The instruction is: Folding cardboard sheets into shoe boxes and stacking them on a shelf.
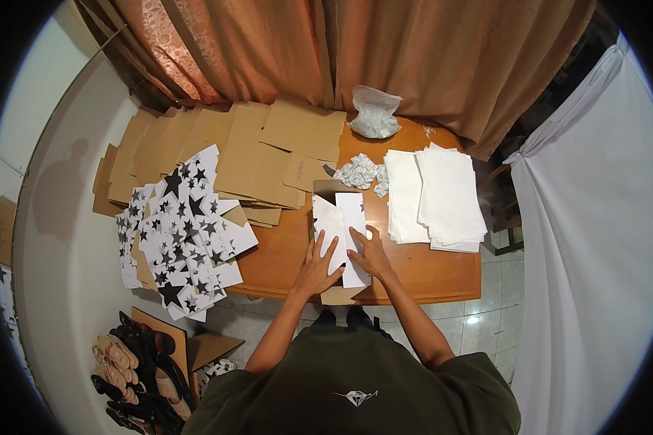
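Note:
At the table's front edge stands a small carton (354, 210) with white panels on top and brown cardboard flaps at its far and near ends. A few black star shapes show on the white. My left hand (318, 265) lies with spread fingers on the left white panel. My right hand (371, 255) rests on the right panel, its fingers apart and pointing inward. A dark gap runs between the two panels. What is inside the carton is hidden.
Left on the wooden table (442, 279) lie star-printed cartons (189, 232) and flat brown cardboard (232, 145). White paper sheets (450, 192) are stacked at right. Behind the carton are crumpled paper (359, 172) and a filled plastic bag (376, 112). Shoes (149, 362) stand lower left.

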Demonstrator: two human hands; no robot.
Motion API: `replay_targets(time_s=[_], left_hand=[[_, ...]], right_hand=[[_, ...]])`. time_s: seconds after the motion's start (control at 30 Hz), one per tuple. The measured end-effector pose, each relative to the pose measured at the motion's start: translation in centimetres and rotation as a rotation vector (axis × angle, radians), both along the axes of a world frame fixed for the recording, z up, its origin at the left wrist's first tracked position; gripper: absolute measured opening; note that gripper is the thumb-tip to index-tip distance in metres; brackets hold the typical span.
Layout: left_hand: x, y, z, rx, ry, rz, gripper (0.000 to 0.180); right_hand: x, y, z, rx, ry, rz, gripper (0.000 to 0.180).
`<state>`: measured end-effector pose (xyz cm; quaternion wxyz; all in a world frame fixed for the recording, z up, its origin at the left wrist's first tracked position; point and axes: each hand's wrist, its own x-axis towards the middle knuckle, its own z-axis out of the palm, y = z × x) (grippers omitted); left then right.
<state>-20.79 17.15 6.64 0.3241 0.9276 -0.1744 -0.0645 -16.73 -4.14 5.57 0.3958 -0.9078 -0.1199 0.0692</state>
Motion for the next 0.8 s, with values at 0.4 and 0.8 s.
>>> replay_targets(time_s=[0.4,0.8], left_hand=[[-0.1,0.5,1.0,-0.198,-0.008,0.050,0.079],[0.2,0.4,0.9,-0.041,-0.017,0.060,0.066]], right_hand=[[-0.2,0.9,2.5,-0.116,0.136,0.011,0.100],[0.3,0.3,0.8,-0.065,0.022,0.086,0.099]])
